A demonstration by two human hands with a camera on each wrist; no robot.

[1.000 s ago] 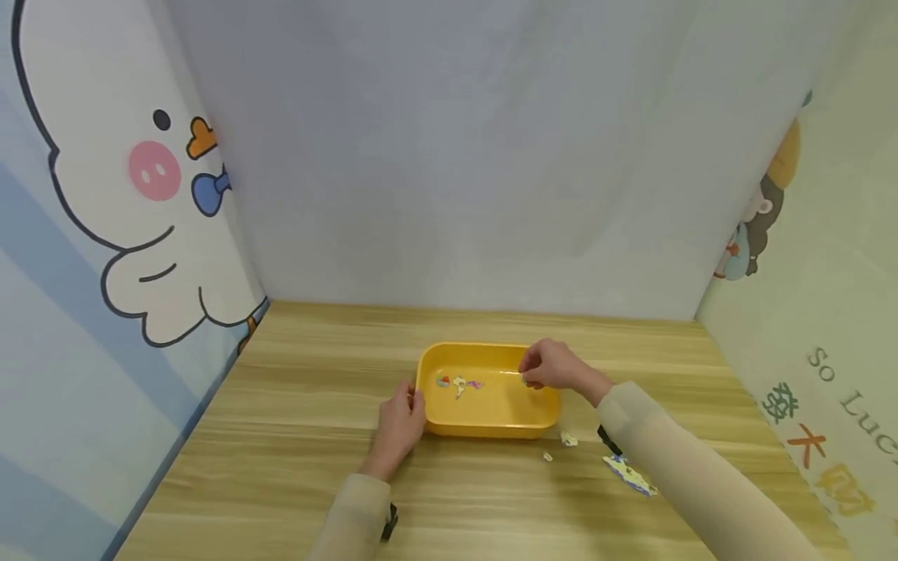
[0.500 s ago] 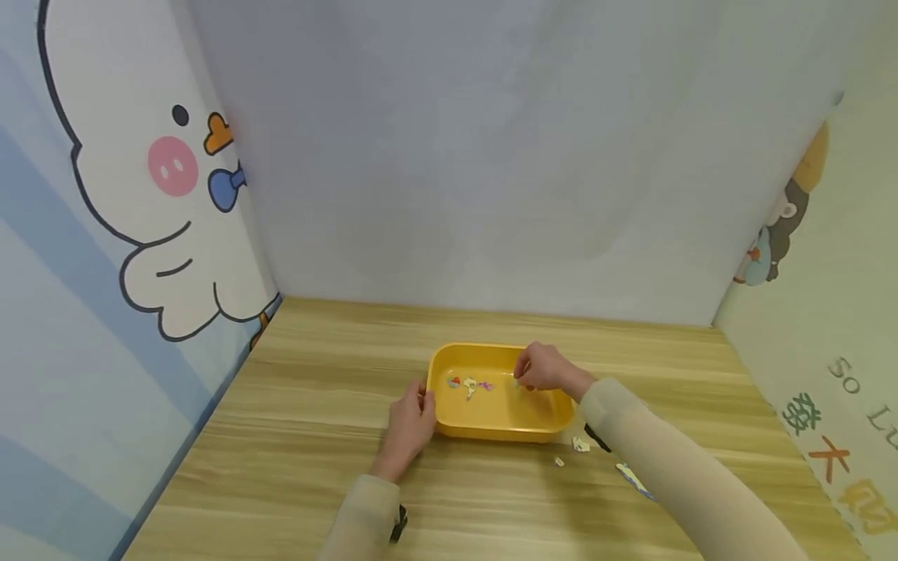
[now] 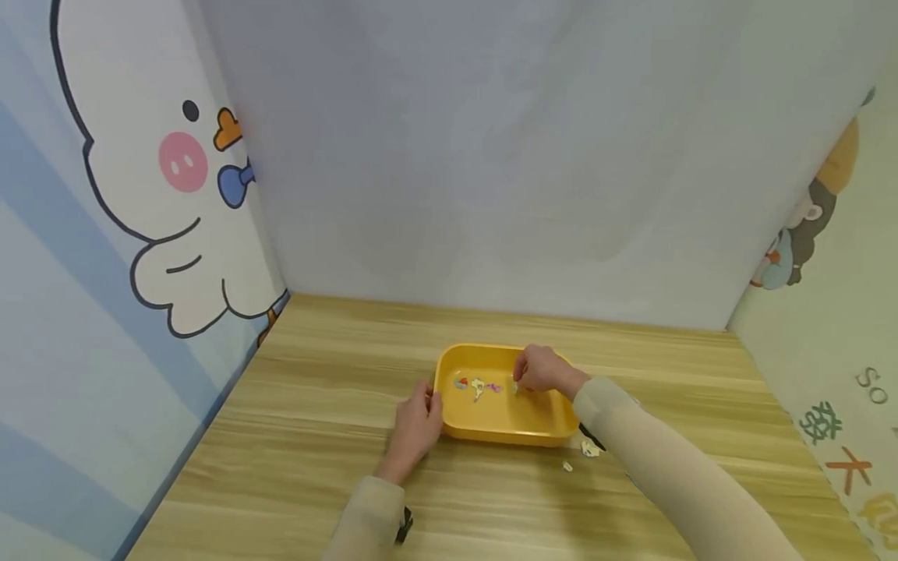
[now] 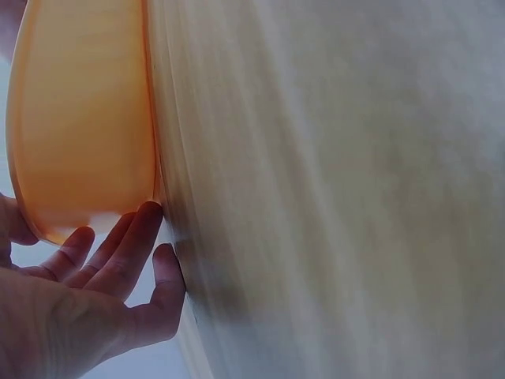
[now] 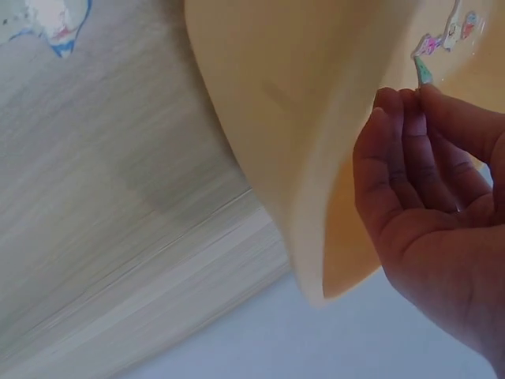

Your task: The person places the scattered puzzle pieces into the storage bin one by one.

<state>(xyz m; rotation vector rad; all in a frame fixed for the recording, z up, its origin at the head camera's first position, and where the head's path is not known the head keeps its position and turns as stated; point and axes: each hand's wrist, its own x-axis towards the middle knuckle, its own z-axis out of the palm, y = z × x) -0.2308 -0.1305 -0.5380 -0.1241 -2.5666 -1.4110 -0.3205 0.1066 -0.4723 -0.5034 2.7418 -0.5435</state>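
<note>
A shallow yellow plastic tray (image 3: 501, 439) stands on the wooden table. My left hand (image 3: 415, 427) holds its left end, the thumb by the rim and several fingers against the outer wall, as the left wrist view shows. Over the inside right part of the tray, my right hand (image 3: 543, 369) pinches a small pale green sticker-like piece (image 5: 424, 69) between thumb and fingertips. On the tray floor to its left lie a red and blue piece (image 3: 461, 382), a cream piece (image 3: 479, 387) and a purple-pink one (image 3: 494, 387), in a rough row.
Two cream scraps, a bigger one (image 3: 589, 449) and a tiny one (image 3: 567, 467), lie before the tray's right end. A blue-edged piece (image 5: 55, 24) lies farther right, mostly behind the right sleeve (image 3: 673, 460) in the head view. A grey curtain (image 3: 491, 171) hangs behind the table.
My right hand has moved left and lower inside the tray with the green piece. The left hand keeps its hold on the tray. The head view has shifted slightly.
</note>
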